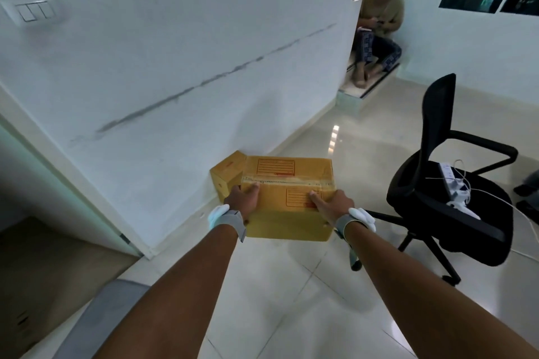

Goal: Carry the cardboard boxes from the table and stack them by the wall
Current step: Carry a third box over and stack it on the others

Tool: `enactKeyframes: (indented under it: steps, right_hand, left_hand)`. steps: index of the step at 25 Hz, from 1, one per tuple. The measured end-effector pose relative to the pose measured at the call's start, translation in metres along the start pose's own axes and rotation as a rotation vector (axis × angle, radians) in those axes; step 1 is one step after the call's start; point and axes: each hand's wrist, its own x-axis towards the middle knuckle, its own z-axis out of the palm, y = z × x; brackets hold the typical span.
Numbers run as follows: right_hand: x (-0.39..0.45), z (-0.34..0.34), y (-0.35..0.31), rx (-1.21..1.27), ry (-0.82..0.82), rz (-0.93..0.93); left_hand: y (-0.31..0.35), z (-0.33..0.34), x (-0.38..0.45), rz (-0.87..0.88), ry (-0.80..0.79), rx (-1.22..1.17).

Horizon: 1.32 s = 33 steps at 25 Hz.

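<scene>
While held, box (287, 183) sits btwn both hands' fingers (253, 188).

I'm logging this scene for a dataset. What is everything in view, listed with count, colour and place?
carried box: 1, yellow-brown, held in front of the wall
smaller box: 1, yellow-brown, on the floor against the wall, partly hidden behind the carried box
office chair: 1, black, right
power strip: 1, white, with cables on the chair seat
light switch: 1, white, upper left wall
seated person: 1, on the stair step, far back
left hand: 1, on the carried box's left edge
right hand: 1, on its right edge
</scene>
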Motion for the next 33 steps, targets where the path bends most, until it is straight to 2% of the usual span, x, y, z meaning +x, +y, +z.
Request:
enactKeyframes:
  steps: [8, 18, 21, 25, 33]
  right_hand:
    - [0.116, 0.023, -0.052, -0.050, -0.048, -0.010]
    - [0.314, 0.005, -0.135, -0.181, -0.210, -0.211]
    - [0.342, 0.003, -0.177, -0.219, -0.248, -0.299]
    - [0.382, 0.025, -0.230, -0.278, -0.305, -0.361]
    - [0.458, 0.104, -0.325, -0.312, -0.376, -0.358]
  left_hand:
    - [0.047, -0.004, 0.097, -0.057, 0.031, -0.038]
    - [0.146, 0.018, 0.202, -0.206, 0.203, -0.204]
    - [0.164, 0.008, 0.227, -0.220, 0.247, -0.220]
    - [0.176, -0.018, 0.272, -0.243, 0.301, -0.265]
    - [0.176, -0.074, 0.386, -0.308, 0.350, -0.354]
